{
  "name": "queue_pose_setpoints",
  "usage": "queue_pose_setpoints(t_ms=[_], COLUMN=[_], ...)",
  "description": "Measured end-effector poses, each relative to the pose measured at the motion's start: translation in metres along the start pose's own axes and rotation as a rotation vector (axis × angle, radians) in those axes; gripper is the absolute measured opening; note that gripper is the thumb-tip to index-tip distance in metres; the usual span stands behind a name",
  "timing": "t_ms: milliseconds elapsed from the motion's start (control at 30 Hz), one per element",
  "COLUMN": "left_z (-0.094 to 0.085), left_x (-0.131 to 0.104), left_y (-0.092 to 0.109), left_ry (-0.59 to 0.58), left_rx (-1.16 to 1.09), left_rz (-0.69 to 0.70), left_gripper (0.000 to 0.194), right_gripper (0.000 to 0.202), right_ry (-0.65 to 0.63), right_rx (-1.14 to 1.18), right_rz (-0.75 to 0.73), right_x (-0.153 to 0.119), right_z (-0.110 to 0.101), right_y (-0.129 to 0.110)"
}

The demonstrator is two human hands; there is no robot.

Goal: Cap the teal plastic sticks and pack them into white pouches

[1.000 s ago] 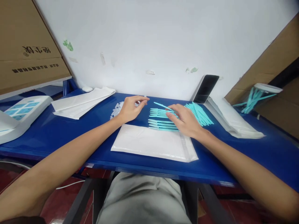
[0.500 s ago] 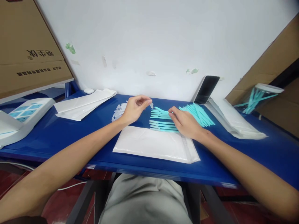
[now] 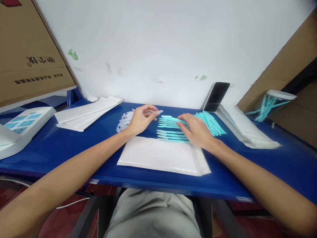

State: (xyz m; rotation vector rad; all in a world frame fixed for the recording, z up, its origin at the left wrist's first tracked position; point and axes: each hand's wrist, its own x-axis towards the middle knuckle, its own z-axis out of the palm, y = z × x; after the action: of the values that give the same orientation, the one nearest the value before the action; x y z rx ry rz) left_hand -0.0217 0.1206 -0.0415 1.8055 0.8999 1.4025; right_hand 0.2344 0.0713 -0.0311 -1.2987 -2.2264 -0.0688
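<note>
blue table (image 3: 81, 148), far edge along white wall (image 3: 148, 43). left hand (image 3: 142, 119): thumb and fingers pinching a clear piece (image 3: 160, 111), well in from the far edge; clear pile (image 3: 123, 121) just beside that hand. right hand (image 3: 195, 129): fingers at the rearmost stick (image 3: 170, 118) of two teal groups, mid-table; pinched or merely touched, cannot tell. stick pile (image 3: 211, 124) beyond it, toward far right corner. white pouch (image 3: 160, 157) nearest the front edge. phone (image 3: 217, 97) tilted at far edge.

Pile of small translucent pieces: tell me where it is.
The pile lies left of centre in the head view, on the blue table, just left of the left hand.
</note>
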Motion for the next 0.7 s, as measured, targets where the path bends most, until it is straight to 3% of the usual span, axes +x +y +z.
queue_pose_setpoints(t_ms=[200, 467, 700], left_z=[0.0, 0.0, 0.006], left_x=[-0.001, -0.001, -0.006], left_y=[0.003, -0.001, 0.012], left_ry=[-0.075, -0.064, -0.083], left_rx=[0.016, -0.03, -0.013], left_rz=[0.007, -0.008, 0.01], left_gripper=[0.03, 0.03, 0.028], right_gripper=[0.028, 0.027, 0.028], right_ry=[0.037, -0.059, -0.009], right_rx=[-0.011, -0.049, 0.022], right_rz=[0.037, 0.149, 0.137], right_x=[0.002, 0.004, 0.004], right_z=[-0.003, -0.008, -0.011], right_y=[0.0, -0.004, -0.006])
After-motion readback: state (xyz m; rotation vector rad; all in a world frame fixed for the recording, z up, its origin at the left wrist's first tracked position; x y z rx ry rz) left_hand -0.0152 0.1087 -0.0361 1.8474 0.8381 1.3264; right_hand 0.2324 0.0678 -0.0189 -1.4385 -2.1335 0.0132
